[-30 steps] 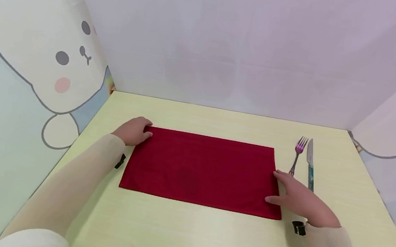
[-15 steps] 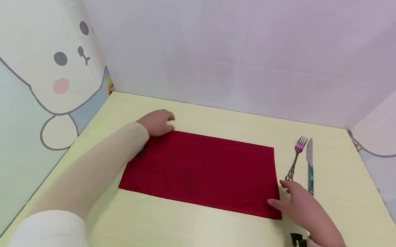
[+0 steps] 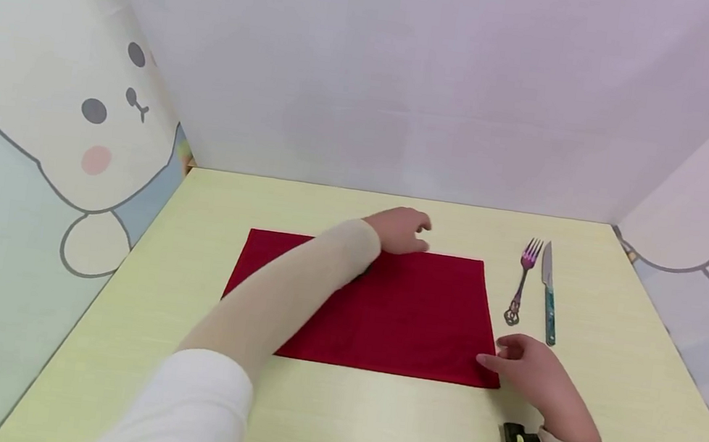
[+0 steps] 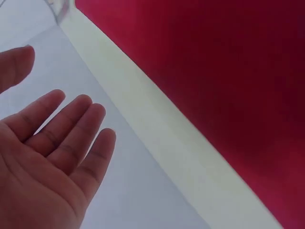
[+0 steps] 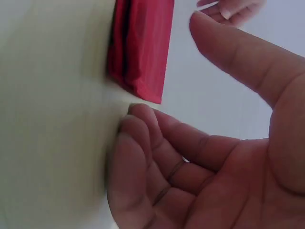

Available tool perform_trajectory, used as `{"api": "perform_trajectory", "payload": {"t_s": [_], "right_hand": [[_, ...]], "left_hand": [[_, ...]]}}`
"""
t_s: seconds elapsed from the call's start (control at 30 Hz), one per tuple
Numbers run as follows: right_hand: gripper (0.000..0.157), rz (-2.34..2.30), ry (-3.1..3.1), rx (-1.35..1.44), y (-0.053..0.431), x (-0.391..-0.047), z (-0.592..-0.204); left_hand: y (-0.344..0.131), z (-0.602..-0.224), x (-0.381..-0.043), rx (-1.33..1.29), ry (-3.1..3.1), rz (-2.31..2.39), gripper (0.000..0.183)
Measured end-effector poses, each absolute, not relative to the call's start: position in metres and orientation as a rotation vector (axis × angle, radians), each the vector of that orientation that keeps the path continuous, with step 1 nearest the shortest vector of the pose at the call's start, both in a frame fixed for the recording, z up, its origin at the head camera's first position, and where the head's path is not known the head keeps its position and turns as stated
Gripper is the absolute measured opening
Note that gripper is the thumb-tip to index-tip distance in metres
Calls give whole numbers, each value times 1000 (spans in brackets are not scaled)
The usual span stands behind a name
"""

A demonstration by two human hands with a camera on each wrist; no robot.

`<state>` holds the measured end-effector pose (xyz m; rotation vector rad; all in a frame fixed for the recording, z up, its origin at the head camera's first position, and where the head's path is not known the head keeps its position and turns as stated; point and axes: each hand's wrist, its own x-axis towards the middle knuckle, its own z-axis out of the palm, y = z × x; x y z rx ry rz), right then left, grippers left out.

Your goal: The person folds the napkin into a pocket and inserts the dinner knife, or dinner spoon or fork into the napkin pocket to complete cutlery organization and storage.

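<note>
Dark red rectangular cloth [image 3: 422, 316] flat on the pale wood-grain table [image 3: 356, 433]; its layered right edge suggests a fold, laid square perhaps to align the edges. Right of the cloth, clear of it: purple-tinted metal fork with ornate handle [image 3: 522, 284], then metal knife with marbled teal handle [image 3: 549, 294], near parallel, presumably put there to leave the cloth room. Left hand [image 3: 395, 230]: at the cloth's far edge, fingers relaxed, holding nothing. Right hand [image 3: 530, 372]: by its near right corner, fingers loosely bent, thumb apart, no grasp; cannot tell whether it touches.
</note>
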<state>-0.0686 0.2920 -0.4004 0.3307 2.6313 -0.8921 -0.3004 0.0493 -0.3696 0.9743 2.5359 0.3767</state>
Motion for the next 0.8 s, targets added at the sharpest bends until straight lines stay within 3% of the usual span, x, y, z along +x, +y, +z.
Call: {"api": "perform_trajectory", "payload": {"t_s": [0.33,0.57,0.67,0.8], "right_hand": [[41,-849,2596,400,288,-72,-407],[15,-932,2617,335,283,-68,-410],[21,-1008,2602,375,284,-66,-408],[48,-1276,2463,452,288,-63,-410]], "left_hand": [[105,-395,-291,830,2507,544,53],[116,-418,-298,786,2602,356,52],[116,-424,-299,772,2622,346,51],[114,-425,-300,762,2604,402,50]]}}
